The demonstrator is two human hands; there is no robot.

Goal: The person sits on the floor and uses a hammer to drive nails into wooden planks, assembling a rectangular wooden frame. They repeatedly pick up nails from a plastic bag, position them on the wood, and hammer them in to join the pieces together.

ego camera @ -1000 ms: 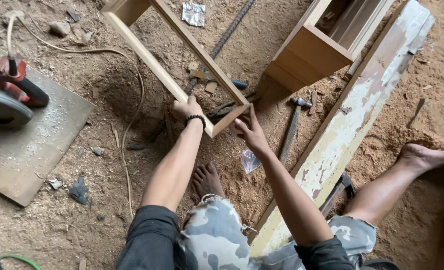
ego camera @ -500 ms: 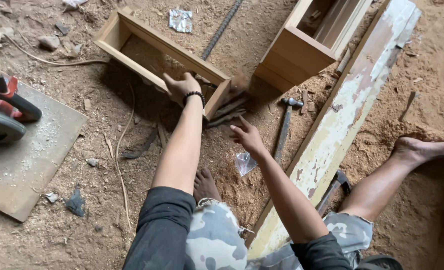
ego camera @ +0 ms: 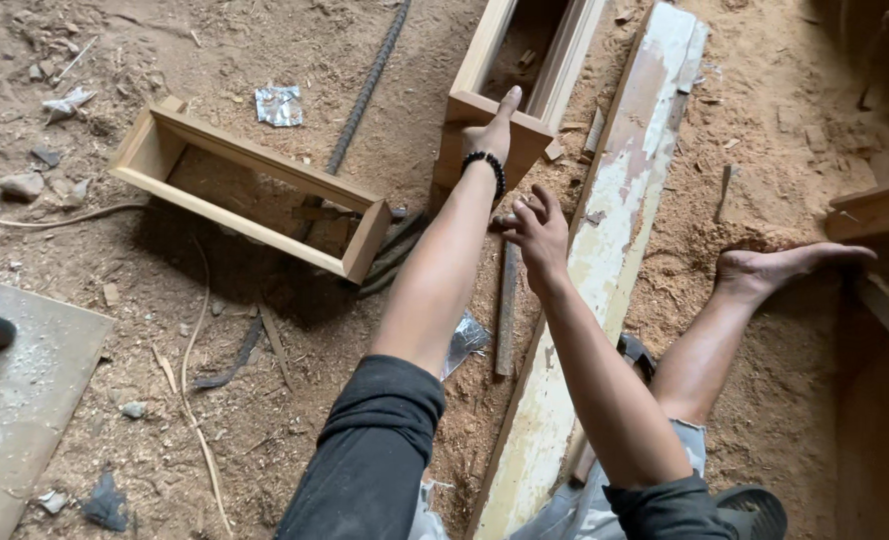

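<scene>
Far box: I see the long wooden box [ego camera: 525, 60] lying on the sawdust at the top of the view, its near end wall facing me, just left of the painted plank.
Left hand: my left hand [ego camera: 495, 125], with a black bead bracelet on the wrist, lies flat against that near end wall, fingers stretched up to the top edge. It presses the wood and does not grip it.
Right hand: my right hand [ego camera: 537, 232] hangs loose with fingers spread, closing on nothing, over the head end of the hammer [ego camera: 506, 300].
Hammer: it lies on the ground between the two forearms, handle pointing back towards me.
Near box: a second open wooden box [ego camera: 250, 195] rests on its side to the left, well apart from both hands.
Plank: a long board with worn white paint [ego camera: 605, 250] runs diagonally beside my right arm.
Rod: a ribbed steel bar [ego camera: 370, 85] lies between the boxes.
</scene>
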